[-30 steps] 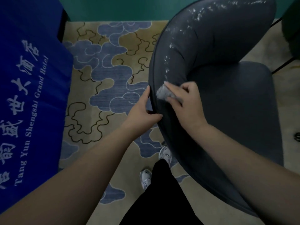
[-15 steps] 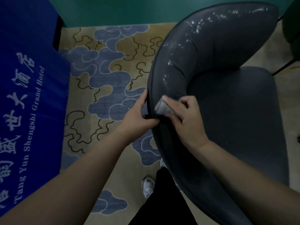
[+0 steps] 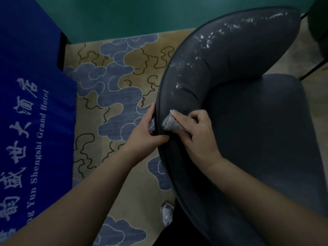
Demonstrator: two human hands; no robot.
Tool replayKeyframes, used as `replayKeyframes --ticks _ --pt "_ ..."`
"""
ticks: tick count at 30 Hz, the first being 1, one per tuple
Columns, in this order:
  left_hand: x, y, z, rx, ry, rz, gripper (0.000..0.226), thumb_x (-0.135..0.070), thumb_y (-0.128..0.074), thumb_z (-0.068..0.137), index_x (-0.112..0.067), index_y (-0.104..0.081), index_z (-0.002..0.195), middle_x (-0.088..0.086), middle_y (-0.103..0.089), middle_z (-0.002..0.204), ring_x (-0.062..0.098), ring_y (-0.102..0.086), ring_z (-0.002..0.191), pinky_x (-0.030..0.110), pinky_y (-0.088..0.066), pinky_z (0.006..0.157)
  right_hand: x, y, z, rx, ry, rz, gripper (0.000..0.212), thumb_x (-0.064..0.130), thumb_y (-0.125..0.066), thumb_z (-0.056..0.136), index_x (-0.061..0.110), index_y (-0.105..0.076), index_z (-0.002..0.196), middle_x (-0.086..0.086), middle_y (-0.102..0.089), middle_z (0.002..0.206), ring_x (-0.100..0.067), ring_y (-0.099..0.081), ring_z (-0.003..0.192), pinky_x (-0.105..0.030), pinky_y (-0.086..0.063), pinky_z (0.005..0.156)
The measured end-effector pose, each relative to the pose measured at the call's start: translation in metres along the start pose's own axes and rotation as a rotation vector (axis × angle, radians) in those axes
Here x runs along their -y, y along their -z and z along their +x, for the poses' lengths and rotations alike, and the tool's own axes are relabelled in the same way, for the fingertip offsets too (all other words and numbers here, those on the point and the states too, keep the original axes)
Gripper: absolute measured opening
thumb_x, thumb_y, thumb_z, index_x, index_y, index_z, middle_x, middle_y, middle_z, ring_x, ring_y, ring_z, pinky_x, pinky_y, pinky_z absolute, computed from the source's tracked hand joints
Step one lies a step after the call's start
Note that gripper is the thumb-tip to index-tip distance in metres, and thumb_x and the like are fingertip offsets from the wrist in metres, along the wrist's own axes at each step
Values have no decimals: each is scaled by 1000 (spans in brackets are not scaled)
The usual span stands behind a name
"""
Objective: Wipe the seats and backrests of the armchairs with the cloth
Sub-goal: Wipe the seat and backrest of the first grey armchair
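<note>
Patterned carpet (image 3: 113, 107); right hand (image 3: 193, 134) fingers pinch cloth (image 3: 170, 122), tip up; left hand (image 3: 143, 132) grips armchair (image 3: 248, 103) rim.

You're in a hotel function room.
The blue cloth (image 3: 33, 96) reads "Tang Yun Shengshi Grand Hotel"; cloud-patterned carpet (image 3: 113, 96) and a grey armchair (image 3: 257, 121) surround you.

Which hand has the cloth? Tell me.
The right hand holds the grey cloth, pressing it against the armchair backrest's inner face. The left hand holds no cloth; it grips the backrest's outer edge.
</note>
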State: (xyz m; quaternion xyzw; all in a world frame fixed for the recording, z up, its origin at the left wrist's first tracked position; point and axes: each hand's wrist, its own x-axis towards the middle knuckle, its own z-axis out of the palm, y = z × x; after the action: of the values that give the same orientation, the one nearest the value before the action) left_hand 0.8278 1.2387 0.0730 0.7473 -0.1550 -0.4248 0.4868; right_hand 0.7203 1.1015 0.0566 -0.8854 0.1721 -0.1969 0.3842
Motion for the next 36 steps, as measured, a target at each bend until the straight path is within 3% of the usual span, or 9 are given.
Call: replayKeyframes --ticks 8,11,14,17,20,24,27,30,36 --pt "-4 7 6 9 14 35 92 -3 -67 84 -45 -16 149 -59 -45 100 -1 -66 92 13 -52 68 -2 -10 81 -58 -86 -68 45 13 -68 84 22 -59 128 -13 -43 104 -27 -46 97 -27 -41 91" --pt "-8 10 15 16 -24 66 90 -3 -67 84 -42 -19 149 -52 -48 110 3 -67 94 18 -54 74 1 -5 34 -79 -53 12 48 5 -68 83 16 -58 128 -11 -41 97 -15 -45 91 -15 -39 88" --pt "-14 15 26 49 -40 77 92 -5 -69 82 -41 -18 151 -43 -43 127 3 -66 98 29 -55 84 1 -4 21 -50 -75 33 46 6 -67 84 18 -58 128 -13 -42 96 -25 -49 89 -33 -46 87" --pt "-19 22 41 84 -41 88 93 -7 -72 81 -40 -19 150 -47 -45 120 5 -67 96 29 -55 83 -6 -10 63 -88 -103 -43 43 13 -69 84 20 -61 125 -14 -43 96 -30 -49 90 -40 -46 88" --pt "-26 29 55 141 -72 88 92 -9 -73 82 -39 -21 150 -29 -41 139 5 -65 102 33 -54 90 -10 -17 99 -154 -242 -15 44 19 -68 85 27 -59 127 -8 -39 100 -27 -47 96 -33 -43 95" --pt "-34 40 68 209 -105 141 89 -13 -73 82 -44 -22 148 -45 -44 122 5 -67 97 32 -56 87 -3 -20 71 -196 -303 38 45 17 -67 86 26 -57 130 -7 -39 99 -19 -48 93 -22 -43 92" --pt "-41 49 76 267 -131 165 90 -11 -71 84 -40 -19 150 -28 -42 138 4 -68 89 23 -56 76 4 -24 46 -232 -274 19 48 12 -70 83 26 -59 127 -3 -39 95 -14 -47 87 -12 -39 87" --pt "-45 55 84 324 -124 165 92 -8 -72 83 -38 -18 151 -31 -43 133 3 -69 85 13 -51 67 -7 -25 78 -259 -326 -34 45 14 -69 84 27 -60 126 -3 -38 94 -17 -47 86 -11 -38 85" --pt "-50 60 92 390 -136 214 96 -11 -73 82 -41 -14 151 -30 -40 140 7 -69 91 28 -56 83 -9 -29 99 -352 -460 56 43 21 -66 87 38 -57 126 7 -35 94 -7 -46 91 -6 -35 87"
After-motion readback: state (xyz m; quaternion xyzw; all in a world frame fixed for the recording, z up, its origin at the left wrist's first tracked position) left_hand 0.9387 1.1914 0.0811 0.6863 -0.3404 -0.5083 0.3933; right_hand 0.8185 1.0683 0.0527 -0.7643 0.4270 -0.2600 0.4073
